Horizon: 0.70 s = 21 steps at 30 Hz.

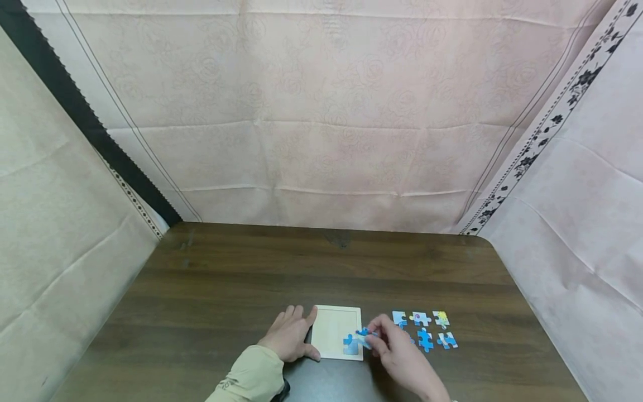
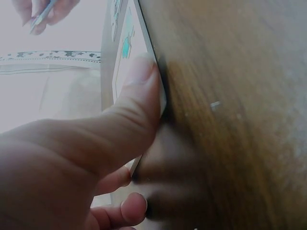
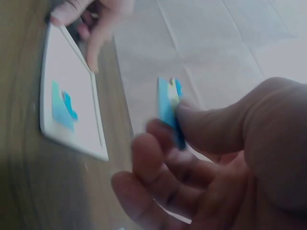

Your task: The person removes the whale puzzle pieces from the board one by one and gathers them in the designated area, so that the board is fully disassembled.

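My left hand (image 1: pixel 287 335) rests at the left side of a pale wooden puzzle tray (image 1: pixel 331 326), thumb on the near corner and index finger at the far corner. In the left wrist view its thumb (image 2: pixel 139 88) presses on the tray's edge. One blue jigsaw piece (image 1: pixel 350 347) lies in the tray's near right corner. My right hand (image 1: pixel 404 357) pinches another blue jigsaw piece (image 3: pixel 167 108) between thumb and fingers, raised above the tray's right edge. That piece is tilted nearly edge-on in the right wrist view, with a bit of yellow on it.
Right of the tray several loose jigsaw pieces (image 1: pixel 421 319) lie in two rows, partly hidden by my right hand. The brown wooden table (image 1: pixel 241 279) ends at the back against a pale patterned cloth (image 1: pixel 326 167), with more cloth hanging at both sides.
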Each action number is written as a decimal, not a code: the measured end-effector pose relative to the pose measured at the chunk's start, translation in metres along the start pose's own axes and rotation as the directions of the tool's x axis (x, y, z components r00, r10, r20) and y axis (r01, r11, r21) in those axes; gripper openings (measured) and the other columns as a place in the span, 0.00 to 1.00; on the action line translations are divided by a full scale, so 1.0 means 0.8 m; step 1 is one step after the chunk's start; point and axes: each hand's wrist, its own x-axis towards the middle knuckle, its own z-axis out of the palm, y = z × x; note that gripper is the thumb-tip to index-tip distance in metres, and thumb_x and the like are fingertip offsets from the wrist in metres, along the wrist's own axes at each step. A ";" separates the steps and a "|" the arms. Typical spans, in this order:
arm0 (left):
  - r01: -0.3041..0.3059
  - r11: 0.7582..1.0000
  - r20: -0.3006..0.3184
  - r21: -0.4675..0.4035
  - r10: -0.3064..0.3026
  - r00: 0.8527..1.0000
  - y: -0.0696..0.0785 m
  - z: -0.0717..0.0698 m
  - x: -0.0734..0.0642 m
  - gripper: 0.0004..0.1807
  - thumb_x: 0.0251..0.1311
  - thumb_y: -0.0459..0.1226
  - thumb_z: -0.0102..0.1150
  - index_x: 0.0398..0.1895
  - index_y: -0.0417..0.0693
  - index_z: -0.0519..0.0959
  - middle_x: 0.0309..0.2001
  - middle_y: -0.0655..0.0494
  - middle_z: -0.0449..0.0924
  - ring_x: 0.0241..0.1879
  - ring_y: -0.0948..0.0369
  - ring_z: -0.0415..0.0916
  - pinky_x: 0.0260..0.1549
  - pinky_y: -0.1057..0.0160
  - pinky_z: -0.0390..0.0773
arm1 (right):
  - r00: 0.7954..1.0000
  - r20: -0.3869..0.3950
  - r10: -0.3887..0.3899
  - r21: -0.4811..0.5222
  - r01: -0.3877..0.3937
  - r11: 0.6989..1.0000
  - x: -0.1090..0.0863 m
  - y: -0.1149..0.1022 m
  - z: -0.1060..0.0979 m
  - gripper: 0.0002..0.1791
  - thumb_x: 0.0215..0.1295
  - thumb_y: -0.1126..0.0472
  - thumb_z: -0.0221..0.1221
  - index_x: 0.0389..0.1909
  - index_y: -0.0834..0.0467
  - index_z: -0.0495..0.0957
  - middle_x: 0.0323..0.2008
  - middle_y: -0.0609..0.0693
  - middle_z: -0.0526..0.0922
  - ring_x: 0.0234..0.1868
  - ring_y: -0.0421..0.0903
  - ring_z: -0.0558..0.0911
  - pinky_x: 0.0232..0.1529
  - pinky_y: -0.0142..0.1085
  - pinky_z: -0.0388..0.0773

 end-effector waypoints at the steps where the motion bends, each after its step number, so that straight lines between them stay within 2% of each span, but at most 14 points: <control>1: 0.002 1.000 -0.001 -0.002 -0.002 1.000 0.000 0.000 0.000 0.56 0.41 0.62 0.71 0.72 0.46 0.63 0.40 0.50 0.68 0.41 0.55 0.61 0.39 0.60 0.63 | 1.000 -0.027 0.013 0.000 -0.013 1.000 -0.003 0.002 -0.004 0.03 0.73 0.60 0.53 0.42 0.54 0.71 0.29 0.49 0.74 0.29 0.44 0.76 0.30 0.34 0.73; 7: 0.011 1.000 0.010 -0.002 -0.011 1.000 0.000 0.000 0.001 0.55 0.42 0.61 0.71 0.72 0.45 0.62 0.41 0.50 0.68 0.42 0.55 0.61 0.40 0.59 0.63 | 0.979 -0.182 0.095 -0.002 -0.097 0.995 -0.023 0.021 -0.033 0.06 0.69 0.63 0.57 0.44 0.51 0.75 0.25 0.47 0.70 0.23 0.40 0.70 0.25 0.33 0.68; 11: 0.014 1.000 0.021 -0.003 -0.014 1.000 0.000 0.001 0.001 0.55 0.42 0.61 0.71 0.72 0.46 0.63 0.42 0.50 0.69 0.42 0.54 0.61 0.41 0.59 0.64 | 0.955 -0.261 0.140 -0.015 -0.149 0.989 -0.034 0.034 -0.052 0.09 0.65 0.64 0.61 0.45 0.54 0.78 0.25 0.47 0.72 0.23 0.39 0.70 0.25 0.32 0.67; 14: 0.012 1.000 0.019 -0.004 -0.012 1.000 0.000 0.002 0.001 0.55 0.42 0.61 0.71 0.72 0.46 0.62 0.42 0.50 0.69 0.43 0.54 0.62 0.41 0.59 0.64 | 0.931 -0.297 0.211 0.000 -0.220 0.975 -0.039 0.045 -0.064 0.13 0.63 0.63 0.64 0.47 0.61 0.78 0.27 0.48 0.77 0.25 0.40 0.75 0.26 0.32 0.71; 18: 0.007 1.000 0.010 -0.008 -0.007 1.000 0.000 0.002 0.001 0.55 0.42 0.61 0.71 0.73 0.46 0.62 0.41 0.50 0.68 0.42 0.55 0.61 0.40 0.59 0.63 | 0.905 -0.308 0.294 0.031 -0.300 0.954 -0.044 0.060 -0.077 0.14 0.62 0.62 0.65 0.43 0.65 0.77 0.28 0.49 0.81 0.28 0.43 0.79 0.28 0.32 0.75; 21: 0.003 1.000 0.006 -0.009 -0.003 1.000 0.000 0.002 0.001 0.55 0.42 0.62 0.70 0.73 0.45 0.62 0.41 0.50 0.69 0.41 0.55 0.61 0.40 0.60 0.63 | 0.901 -0.308 0.306 -0.005 -0.323 0.946 -0.049 0.070 -0.084 0.11 0.61 0.61 0.66 0.39 0.63 0.78 0.25 0.49 0.80 0.26 0.43 0.78 0.27 0.32 0.74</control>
